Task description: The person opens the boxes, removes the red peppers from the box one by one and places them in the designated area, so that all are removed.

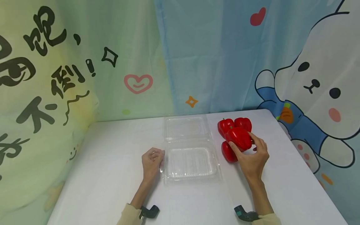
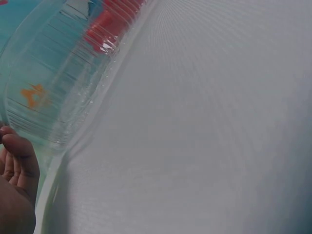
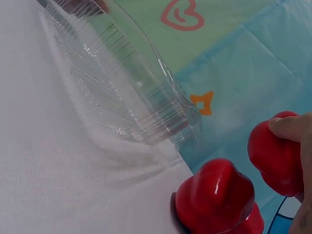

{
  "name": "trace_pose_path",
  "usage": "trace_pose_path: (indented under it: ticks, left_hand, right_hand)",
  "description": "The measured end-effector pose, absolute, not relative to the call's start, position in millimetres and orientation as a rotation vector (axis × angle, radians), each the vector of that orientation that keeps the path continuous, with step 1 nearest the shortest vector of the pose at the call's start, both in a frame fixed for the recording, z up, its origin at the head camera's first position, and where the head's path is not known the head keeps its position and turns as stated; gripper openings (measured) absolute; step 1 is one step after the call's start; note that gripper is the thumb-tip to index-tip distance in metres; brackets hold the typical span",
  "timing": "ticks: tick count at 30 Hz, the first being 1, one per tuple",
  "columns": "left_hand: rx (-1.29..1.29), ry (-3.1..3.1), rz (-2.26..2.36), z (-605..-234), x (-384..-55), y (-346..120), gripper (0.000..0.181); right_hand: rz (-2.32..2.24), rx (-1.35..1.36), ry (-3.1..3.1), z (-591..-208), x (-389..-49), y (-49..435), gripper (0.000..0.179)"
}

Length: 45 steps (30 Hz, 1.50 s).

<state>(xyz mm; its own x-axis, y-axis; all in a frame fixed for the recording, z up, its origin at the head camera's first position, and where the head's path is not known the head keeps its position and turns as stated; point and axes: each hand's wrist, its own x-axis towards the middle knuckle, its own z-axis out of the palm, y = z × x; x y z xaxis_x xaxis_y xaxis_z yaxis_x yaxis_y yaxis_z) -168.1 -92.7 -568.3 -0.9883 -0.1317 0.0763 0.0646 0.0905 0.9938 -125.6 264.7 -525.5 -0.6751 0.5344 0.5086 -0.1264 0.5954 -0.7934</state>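
My right hand (image 1: 254,157) grips a red bell pepper (image 1: 239,137) between thumb and fingers, raised over other red peppers at the right of the table. In the right wrist view the held pepper (image 3: 275,158) hangs apart from a lower pepper (image 3: 214,197). Around it in the head view are a pepper at the back left (image 1: 225,126), one at the back right (image 1: 244,123) and one in front (image 1: 228,152). A clear plastic clamshell container (image 1: 191,162) lies with its lid (image 1: 185,127) folded back. My left hand (image 1: 152,161) pinches the container's left rim.
A white-covered table (image 1: 118,175) carries everything. Behind it hangs a printed curtain (image 1: 191,56) with a cartoon bear, hearts and lettering, meeting the table's back edge. Dark devices (image 1: 150,212) are worn on both wrists.
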Motion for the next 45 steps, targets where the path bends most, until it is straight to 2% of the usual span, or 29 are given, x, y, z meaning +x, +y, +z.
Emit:
trace_pose_path:
  ticks: [24,45]
  left_hand:
    - [0.064,-2.211,-2.021,-566,-169,-93,0.014]
    - [0.076,-2.223,-2.021,-570,-168,-93,0.014]
  right_hand:
    - [1.102,-0.434,-2.032,-525,-123,273,0.070]
    - [1.086,-0.744,-1.954,-541,-118,282,0.071]
